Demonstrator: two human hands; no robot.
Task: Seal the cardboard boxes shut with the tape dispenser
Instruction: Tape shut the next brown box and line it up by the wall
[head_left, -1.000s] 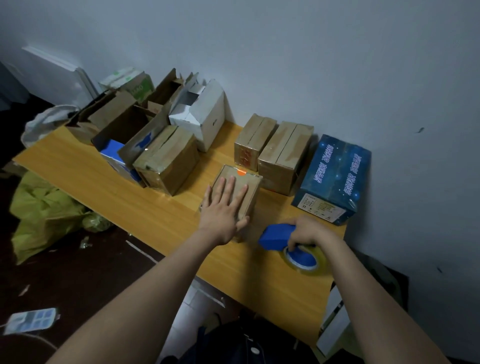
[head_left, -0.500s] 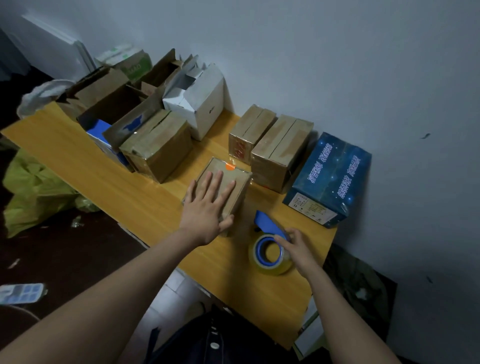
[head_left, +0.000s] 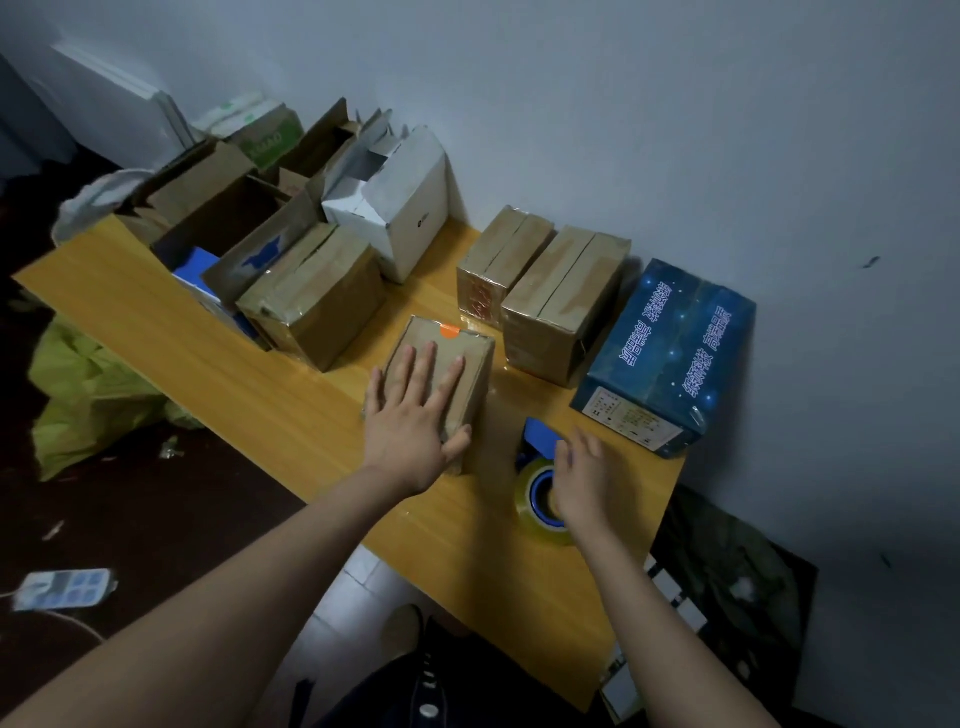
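Note:
A small brown cardboard box with an orange sticker sits mid-table. My left hand lies flat on its top, fingers spread and thumb against its near side. To its right the blue tape dispenser with a roll of clear tape lies on the wooden table. My right hand hovers over the roll with relaxed fingers, gripping nothing. Taped brown boxes stand behind: one to the left, two near the wall.
A blue printed box stands at the right by the wall. Open brown cartons and a white box crowd the back left. A yellow-green bag and a power strip lie on the floor.
My right hand set the tape dispenser down on the table and let go of it. My left hand stayed flat on the small box.

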